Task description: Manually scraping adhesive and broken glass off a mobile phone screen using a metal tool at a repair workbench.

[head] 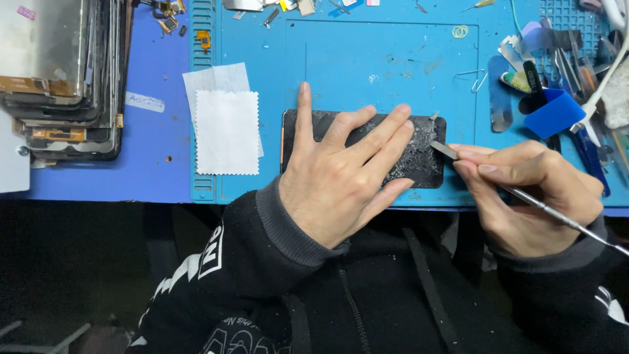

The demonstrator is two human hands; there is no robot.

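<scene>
The left hand (334,177) lies flat, palm down and fingers spread, on a dark phone panel (419,154) with a badly cracked surface. It grips nothing; it presses on the left and middle of the panel. The panel rests lengthwise on a blue work mat (380,59), near the mat's near edge and a little right of centre.

The right hand (531,196) is closed in a pen-like pinch around a thin metal pry tool (524,193). The tool's flat tip touches the panel's right end, and its handle runs back past the wrist toward the near right.

Just left of the panel, 2 white cloth wipes (226,128) with zigzag edges overlap on the mat. At the far left stands a stack of phone screens (62,78). To the right, well apart from the panel, a blue plastic holder (557,111) sits among tweezers and other small tools. Both sleeves are dark with grey cuffs.
</scene>
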